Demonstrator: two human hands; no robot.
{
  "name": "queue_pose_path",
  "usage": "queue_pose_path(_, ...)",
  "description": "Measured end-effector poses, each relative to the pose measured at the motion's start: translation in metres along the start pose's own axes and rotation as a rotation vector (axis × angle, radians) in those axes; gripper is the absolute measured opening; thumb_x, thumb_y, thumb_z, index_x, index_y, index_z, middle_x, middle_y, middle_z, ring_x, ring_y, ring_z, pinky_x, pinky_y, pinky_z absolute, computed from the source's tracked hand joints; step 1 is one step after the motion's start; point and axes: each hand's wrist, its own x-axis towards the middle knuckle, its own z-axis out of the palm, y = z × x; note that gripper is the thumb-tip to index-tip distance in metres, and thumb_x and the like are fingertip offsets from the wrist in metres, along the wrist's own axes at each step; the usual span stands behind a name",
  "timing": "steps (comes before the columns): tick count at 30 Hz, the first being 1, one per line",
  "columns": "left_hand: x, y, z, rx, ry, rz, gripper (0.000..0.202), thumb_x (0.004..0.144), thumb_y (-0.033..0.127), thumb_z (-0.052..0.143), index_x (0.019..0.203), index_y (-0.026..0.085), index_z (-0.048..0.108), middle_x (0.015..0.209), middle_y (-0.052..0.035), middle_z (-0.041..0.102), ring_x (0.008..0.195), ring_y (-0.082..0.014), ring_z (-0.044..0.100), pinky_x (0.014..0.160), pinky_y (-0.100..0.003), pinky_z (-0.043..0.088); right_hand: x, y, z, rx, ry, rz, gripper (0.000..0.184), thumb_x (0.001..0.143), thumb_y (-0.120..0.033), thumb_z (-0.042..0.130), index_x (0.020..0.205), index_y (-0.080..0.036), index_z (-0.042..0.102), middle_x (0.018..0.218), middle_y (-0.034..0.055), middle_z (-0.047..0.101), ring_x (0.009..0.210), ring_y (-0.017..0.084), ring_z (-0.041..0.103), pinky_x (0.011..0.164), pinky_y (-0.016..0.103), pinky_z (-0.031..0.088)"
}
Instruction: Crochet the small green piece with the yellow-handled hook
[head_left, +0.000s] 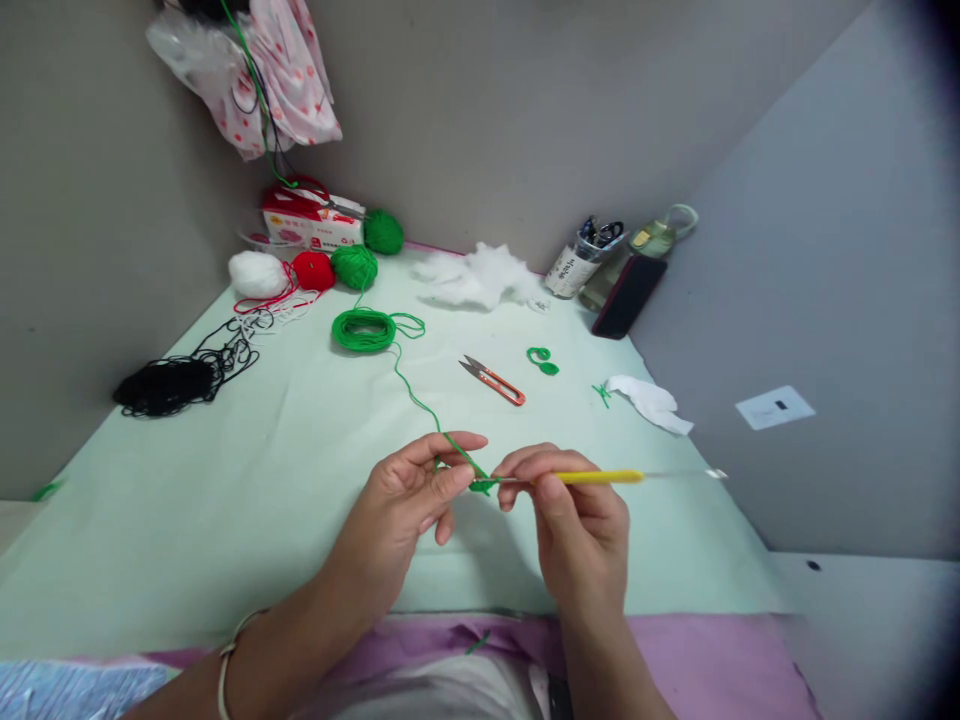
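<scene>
My right hand (574,515) is closed around a crochet hook (600,478) with a yellow handle, its metal tip pointing left. Between the thumb and fingers of my left hand (420,490) is a small green crochet piece (482,486), which the hook's tip meets. Green yarn (417,398) runs over my left index finger and back to a loose green coil (364,330). Beyond my hands lie orange thread snips (493,381) with their blades apart. A small curled green crocheted piece (543,362) rests to their right.
At the back left sit a white yarn ball (258,273), a red one (313,270) and green balls (355,267). Black yarn (166,386) lies at the left edge. White stuffing (480,277), a pen cup (574,265) and a dark phone (628,296) stand along the back and right.
</scene>
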Motion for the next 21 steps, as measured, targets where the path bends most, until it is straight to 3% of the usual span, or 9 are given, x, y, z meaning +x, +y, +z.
queue_pose_path(4,0.000,-0.002,0.001,0.150,0.102,0.117,0.023,0.082,0.031,0.090,0.103,0.022,0.084,0.083,0.0013,0.065,0.054,-0.0053,0.046,0.053,-0.022,0.041,-0.012,-0.002,-0.005,-0.457,-0.094,-0.299,0.029,0.102,-0.008,0.057,0.117,-0.025,0.074,0.101,0.0071,0.079,0.091,0.020,0.076,0.077,0.034,0.063)
queue_pose_path(8,-0.001,-0.001,0.004,0.044,0.007,0.033,0.049,0.078,0.034,0.093,0.123,0.022,0.079,0.078,0.0036,0.063,0.052,-0.0056,0.043,0.049,-0.021,0.040,-0.017,0.005,-0.006,-0.817,-0.182,-0.488,0.042,0.099,-0.007,0.062,0.132,-0.030,0.073,0.118,0.0093,0.078,0.105,0.022,0.076,0.083,0.034,0.064)
queue_pose_path(10,-0.002,0.002,0.005,-0.085,-0.079,-0.086,0.054,0.078,0.035,0.093,0.126,0.018,0.076,0.069,0.0072,0.055,0.047,-0.0035,0.031,0.045,-0.019,0.035,-0.016,0.007,-0.004,-0.750,-0.158,-0.473,0.041,0.100,-0.008,0.060,0.132,-0.031,0.073,0.118,0.0090,0.077,0.106,0.022,0.075,0.084,0.034,0.064)
queue_pose_path(13,-0.001,0.004,0.005,-0.184,-0.101,-0.179,0.046,0.080,0.029,0.091,0.122,0.015,0.077,0.065,0.0104,0.047,0.046,-0.0014,0.020,0.043,-0.017,0.032,-0.012,0.005,-0.001,-0.430,-0.022,-0.270,0.030,0.103,-0.011,0.058,0.118,-0.028,0.077,0.101,0.0066,0.077,0.089,0.020,0.073,0.074,0.034,0.063)
queue_pose_path(17,-0.001,0.004,0.004,-0.128,-0.037,-0.066,0.041,0.083,0.025,0.088,0.122,0.018,0.077,0.081,0.0055,0.059,0.045,0.0004,0.026,0.042,-0.017,0.035,-0.006,0.004,0.003,-0.105,0.050,-0.064,0.020,0.106,-0.023,0.059,0.101,-0.025,0.079,0.092,0.0069,0.076,0.077,0.019,0.068,0.065,0.034,0.059)
queue_pose_path(21,-0.002,0.003,0.004,-0.031,-0.022,0.010,0.036,0.083,0.028,0.089,0.118,0.021,0.079,0.085,0.0045,0.062,0.045,-0.0004,0.035,0.042,-0.019,0.038,-0.007,0.005,0.005,-0.132,0.080,-0.089,0.018,0.105,-0.022,0.061,0.103,-0.026,0.079,0.095,0.0064,0.078,0.079,0.019,0.068,0.066,0.034,0.058)
